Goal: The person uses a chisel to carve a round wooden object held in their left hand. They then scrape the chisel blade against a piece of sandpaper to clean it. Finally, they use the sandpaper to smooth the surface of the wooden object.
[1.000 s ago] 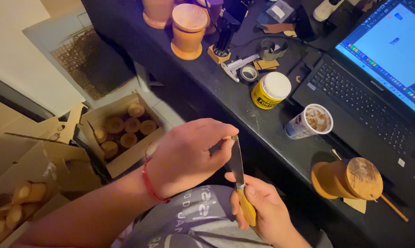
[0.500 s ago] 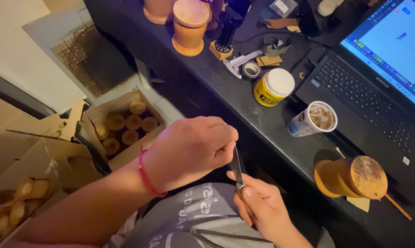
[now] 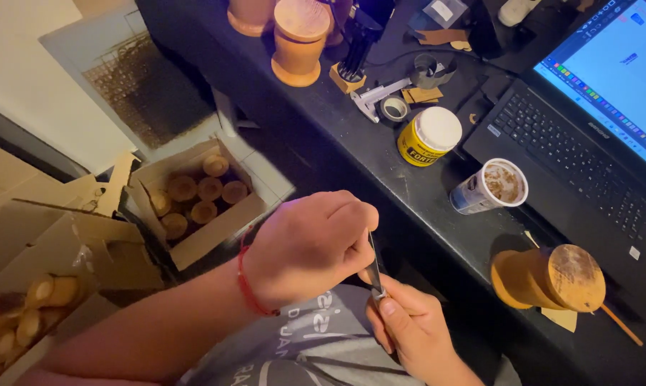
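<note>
Both hands are meeting in front of the person's chest, below the near edge of the dark counter (image 3: 437, 207): the right hand (image 3: 416, 332) is gripping the lower end of a slim, grey metal blade (image 3: 373, 268), while the left hand (image 3: 308, 246) is curling over it from above, fingertips pinching its upper part. The blade's long axis is running nearly upright, tilting slightly away from the body, caught between the two hands and touching both.

Shiny metal blade (image 3: 373, 264), matt wooden spool (image 3: 551, 280), corrugated cardboard box (image 3: 215, 227)
</note>
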